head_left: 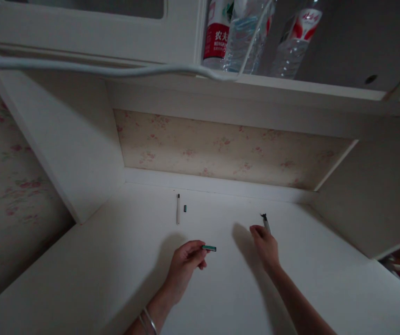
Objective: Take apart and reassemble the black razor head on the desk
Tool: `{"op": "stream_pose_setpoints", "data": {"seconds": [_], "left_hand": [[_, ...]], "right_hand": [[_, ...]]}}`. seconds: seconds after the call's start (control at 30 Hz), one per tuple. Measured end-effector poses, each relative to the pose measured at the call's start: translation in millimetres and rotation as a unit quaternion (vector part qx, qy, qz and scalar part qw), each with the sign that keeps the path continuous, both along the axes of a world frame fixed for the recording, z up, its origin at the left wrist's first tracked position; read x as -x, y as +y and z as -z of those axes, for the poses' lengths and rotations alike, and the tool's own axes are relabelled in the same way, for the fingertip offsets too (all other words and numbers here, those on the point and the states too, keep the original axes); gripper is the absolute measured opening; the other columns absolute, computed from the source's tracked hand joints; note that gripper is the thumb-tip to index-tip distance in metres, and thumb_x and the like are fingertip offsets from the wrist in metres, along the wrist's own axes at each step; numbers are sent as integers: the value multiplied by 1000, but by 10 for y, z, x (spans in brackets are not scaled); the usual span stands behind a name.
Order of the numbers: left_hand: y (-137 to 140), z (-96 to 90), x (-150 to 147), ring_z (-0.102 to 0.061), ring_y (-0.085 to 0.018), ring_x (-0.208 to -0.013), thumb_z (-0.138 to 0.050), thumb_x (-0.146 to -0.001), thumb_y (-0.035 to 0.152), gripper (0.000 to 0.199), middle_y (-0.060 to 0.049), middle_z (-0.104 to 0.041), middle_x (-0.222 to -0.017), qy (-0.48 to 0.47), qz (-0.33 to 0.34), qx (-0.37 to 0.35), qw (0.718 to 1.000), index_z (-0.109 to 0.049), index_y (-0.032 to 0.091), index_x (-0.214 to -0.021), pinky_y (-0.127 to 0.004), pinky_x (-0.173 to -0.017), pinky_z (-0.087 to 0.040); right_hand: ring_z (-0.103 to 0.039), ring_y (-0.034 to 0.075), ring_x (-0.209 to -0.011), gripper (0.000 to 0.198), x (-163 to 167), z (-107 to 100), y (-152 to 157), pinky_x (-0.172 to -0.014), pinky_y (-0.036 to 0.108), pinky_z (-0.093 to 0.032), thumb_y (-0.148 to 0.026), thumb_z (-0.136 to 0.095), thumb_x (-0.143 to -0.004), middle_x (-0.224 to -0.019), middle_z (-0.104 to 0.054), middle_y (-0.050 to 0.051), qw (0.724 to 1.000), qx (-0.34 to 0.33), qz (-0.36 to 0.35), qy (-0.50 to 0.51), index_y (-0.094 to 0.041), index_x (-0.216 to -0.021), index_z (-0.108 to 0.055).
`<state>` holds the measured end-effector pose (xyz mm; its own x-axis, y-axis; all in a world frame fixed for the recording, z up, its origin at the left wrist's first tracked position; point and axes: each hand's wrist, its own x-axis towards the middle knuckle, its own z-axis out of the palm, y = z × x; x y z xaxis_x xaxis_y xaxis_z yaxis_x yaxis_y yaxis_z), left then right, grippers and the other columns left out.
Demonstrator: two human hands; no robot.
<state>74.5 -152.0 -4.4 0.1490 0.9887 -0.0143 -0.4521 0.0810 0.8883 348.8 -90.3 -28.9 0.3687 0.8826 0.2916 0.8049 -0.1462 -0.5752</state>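
My left hand is closed in a pinch on a small green-and-black bar that looks like a razor cartridge. It holds the bar level above the white desk. To the right, my right hand is closed around a slim grey handle with a black forked tip, which looks like a razor handle; its lower part is hidden by the hand. Beyond my left hand, a thin white stick with a dark tip lies on the desk. Beside it lies a small dark-green piece, like another cartridge.
Plastic water bottles stand on the shelf above the desk. A white cable runs across the front of the cabinet. White side panels bound the desk left and right, with flowered wallpaper behind.
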Motion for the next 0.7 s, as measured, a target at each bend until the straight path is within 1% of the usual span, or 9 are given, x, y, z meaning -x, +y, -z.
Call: {"op": "stream_pose_setpoints", "data": {"seconds": [0.1,0.17,0.23,0.27,0.3,0.37,0.47,0.57,0.7], "left_hand": [[4,3,6,-54,-11,-57,-72,-73,28,27,-6,-66,-79,5,-10,-1,1000,-64,12,-93,-24,-54,-41],[7,9,9,-53,-11,-56,-72,-72,28,27,-6,-65,-78,7,-14,-4,1000,-64,12,-93,-24,-53,-40],[12,21,11,-53,-10,-55,-72,-72,27,27,-5,-65,-77,12,-14,-5,1000,-64,12,-93,-24,-52,-40],[15,28,11,-53,-10,-55,-72,-72,27,27,-5,-65,-77,15,-13,-5,1000,-64,12,-93,-24,-52,-40],[20,36,11,-53,-10,-55,-72,-72,27,27,-5,-65,-77,16,-12,-5,1000,-64,12,-93,-23,-51,-40],[31,51,11,-53,-10,-56,-72,-72,27,27,-5,-65,-77,15,-7,-5,1000,-64,12,-93,-23,-52,-40],[49,62,9,-53,-10,-56,-72,-72,27,27,-6,-66,-78,11,-6,-4,1000,-64,12,-93,-24,-51,-40],[58,52,7,-53,-10,-55,-72,-71,29,29,-8,-67,-79,10,-8,-1,1000,-64,11,-93,-23,-51,-40],[51,20,16,-53,-10,-55,-72,-71,30,29,-7,-67,-79,8,-18,3,1000,-64,12,-92,-23,-51,-40]], "right_hand": [[-64,21,-75,41,186,48,-103,-65,26,-47,-47,-36,-87,-88,-70,5,999,3,-34,1,-19,-95,-65],[-63,22,-80,37,159,15,-71,-70,28,-47,-44,-39,-87,-96,-67,7,999,13,-26,-23,-20,-101,-64],[-59,27,-95,40,1,-61,33,-82,35,-43,-39,-41,-86,-114,-59,14,998,30,17,-60,-16,-116,-56],[-55,30,-103,45,-110,-105,98,-87,40,-41,-36,-41,-87,-121,-53,19,995,44,44,-78,-12,-123,-51],[-53,34,-106,49,-228,-147,164,-87,44,-39,-34,-41,-87,-122,-50,25,992,65,65,-92,-7,-127,-46],[-56,37,-101,46,-444,-213,281,-83,47,-41,-28,-42,-87,-112,-53,29,983,122,75,-111,-1,-124,-48],[-63,33,-86,32,-598,-263,398,-74,42,-45,-18,-42,-85,-99,-58,25,970,199,47,-132,-4,-106,-61],[-64,30,-85,28,-482,-277,461,-71,37,-46,-12,-40,-86,-100,-58,22,961,227,8,-157,-6,-101,-63],[-63,25,-88,31,30,-239,463,-73,31,-43,-15,-33,-93,-101,-58,17,959,208,-66,-181,-10,-111,-57]]}}
